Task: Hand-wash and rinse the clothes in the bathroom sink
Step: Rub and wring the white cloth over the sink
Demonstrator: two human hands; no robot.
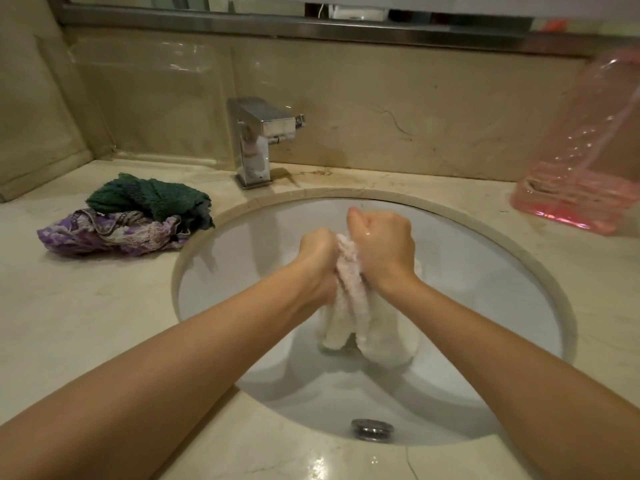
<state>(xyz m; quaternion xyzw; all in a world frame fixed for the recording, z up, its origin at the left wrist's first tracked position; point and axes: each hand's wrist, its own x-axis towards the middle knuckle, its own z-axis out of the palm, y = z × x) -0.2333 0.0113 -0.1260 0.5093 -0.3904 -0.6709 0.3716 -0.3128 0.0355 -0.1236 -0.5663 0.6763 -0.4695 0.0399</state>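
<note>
Both fists, left hand and right hand, clench a pale cloth over the sink, probably scrubbing it. Its loose end hangs below the fingers, dripping into the basin.

Your left hand and right hand grip pale fluffy cloth over water-filled sink. Green towel and purple garment piled on counter beside chrome faucet. Pink plastic container at your right.
</note>
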